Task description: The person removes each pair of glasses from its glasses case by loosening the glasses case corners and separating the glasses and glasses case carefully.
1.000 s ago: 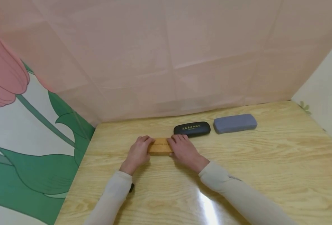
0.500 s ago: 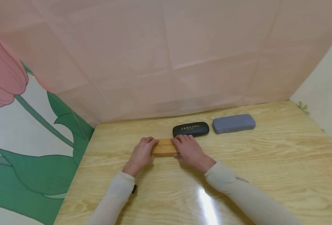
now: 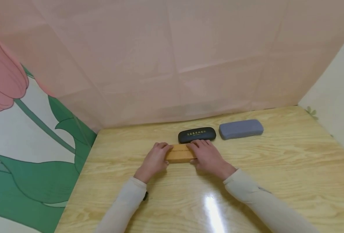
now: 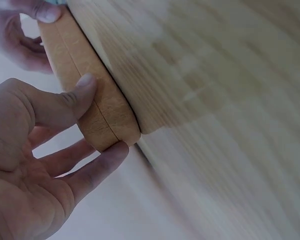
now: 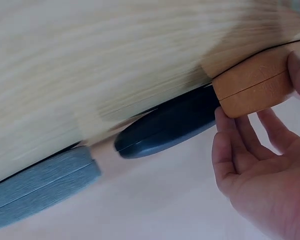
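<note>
Both hands on the tan glasses case (image 3: 180,153), lying flat on the light wood-grain surface (image 3: 276,168), mid-frame: left hand (image 3: 154,160) pinches its left end with thumb and fingers, right hand (image 3: 208,156) grips the right end. Black glasses case (image 3: 197,135) at 1 o'clock, just beside it, gold lettering unreadable. Grey-blue glasses case (image 3: 241,129) further at 2 o'clock. Pink panel wall (image 3: 189,58) behind; tulip-print wall (image 3: 29,129) at 9 o'clock.
</note>
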Tool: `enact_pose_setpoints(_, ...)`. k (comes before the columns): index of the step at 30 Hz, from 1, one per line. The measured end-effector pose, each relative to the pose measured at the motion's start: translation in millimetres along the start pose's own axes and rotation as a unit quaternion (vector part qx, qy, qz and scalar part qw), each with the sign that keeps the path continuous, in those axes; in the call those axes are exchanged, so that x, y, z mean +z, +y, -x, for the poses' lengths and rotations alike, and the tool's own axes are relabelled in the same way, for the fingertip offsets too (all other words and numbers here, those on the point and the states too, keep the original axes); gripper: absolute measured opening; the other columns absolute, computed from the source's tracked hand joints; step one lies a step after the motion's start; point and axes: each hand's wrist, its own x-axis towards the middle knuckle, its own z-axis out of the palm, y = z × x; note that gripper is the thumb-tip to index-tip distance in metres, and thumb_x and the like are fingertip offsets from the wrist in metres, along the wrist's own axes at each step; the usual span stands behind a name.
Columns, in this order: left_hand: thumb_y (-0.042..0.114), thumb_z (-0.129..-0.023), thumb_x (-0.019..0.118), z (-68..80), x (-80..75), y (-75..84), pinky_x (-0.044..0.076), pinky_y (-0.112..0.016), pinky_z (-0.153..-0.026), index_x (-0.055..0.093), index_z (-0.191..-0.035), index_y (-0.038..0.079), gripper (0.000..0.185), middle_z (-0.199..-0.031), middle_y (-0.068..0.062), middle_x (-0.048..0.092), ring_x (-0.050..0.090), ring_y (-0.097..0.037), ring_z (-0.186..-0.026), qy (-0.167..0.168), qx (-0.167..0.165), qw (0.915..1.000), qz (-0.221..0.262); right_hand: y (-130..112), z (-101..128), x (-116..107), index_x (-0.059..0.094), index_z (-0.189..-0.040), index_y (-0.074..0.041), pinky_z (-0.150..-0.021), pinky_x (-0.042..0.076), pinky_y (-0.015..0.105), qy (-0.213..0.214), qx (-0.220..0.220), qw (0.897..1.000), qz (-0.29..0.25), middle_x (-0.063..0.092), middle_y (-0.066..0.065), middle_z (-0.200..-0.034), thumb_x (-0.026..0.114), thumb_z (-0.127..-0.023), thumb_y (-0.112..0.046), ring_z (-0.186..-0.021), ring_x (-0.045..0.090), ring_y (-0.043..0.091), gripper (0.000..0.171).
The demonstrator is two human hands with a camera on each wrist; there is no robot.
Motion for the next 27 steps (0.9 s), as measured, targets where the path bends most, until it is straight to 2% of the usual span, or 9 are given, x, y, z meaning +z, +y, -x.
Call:
enact_pose_setpoints(6,0.005,-0.081,0.078,-7.2,2.2,13.4,0.049,-0.038,-0.105,0.058,-0.137,0.012,0.06,-0.136,-0.012,0.059,0.054,-0.03,-0.123,-0.009,0.001,0.9999,-0.01,12.5,7.4,-5.0,0.056,-0.137,-0.011,-0.107,0.04,0.052,-0.01,0.014,1.0,0.001,0.06,0.012,-0.132,0.081,-0.082,-0.037,-0.124,0.054,0.033,0.066)
enact_pose_setpoints(14,0.01,-0.083,0.076,-15.5,8.9,27.3,0.05,-0.035,-0.105,0.056,-0.139,0.012,0.058,-0.136,-0.011,0.059,0.054,-0.029,-0.122,-0.01,0.015,0.9992,-0.036,25.4,17.8,-11.5,0.056,-0.138,-0.011,-0.106,0.041,0.055,-0.011,0.025,1.0,-0.007,0.06,0.013,-0.134,0.081,-0.082,-0.036,-0.125,0.054,0.033,0.066)
enact_pose_setpoints(21,0.011,-0.084,0.078,-17.6,11.1,27.9,0.048,-0.037,-0.106,0.055,-0.139,0.013,0.06,-0.139,-0.012,0.057,0.052,-0.029,-0.124,-0.013,0.022,0.9997,0.005,33.4,23.3,-13.2,0.055,-0.14,-0.012,-0.104,0.042,0.055,-0.017,0.024,0.999,-0.013,0.059,0.014,-0.134,0.081,-0.083,-0.035,-0.125,0.055,0.034,0.067)
enact_pose_setpoints(27,0.017,-0.088,0.076,-16.9,10.9,25.1,0.046,-0.037,-0.108,0.052,-0.142,0.013,0.059,-0.143,-0.009,0.054,0.049,-0.027,-0.126,-0.026,0.021,0.9993,0.015,34.0,25.6,-15.2,0.056,-0.139,-0.01,-0.102,0.044,0.055,-0.007,0.01,1.0,-0.014,0.06,0.016,-0.132,0.08,-0.084,-0.034,-0.122,0.056,0.035,0.065)
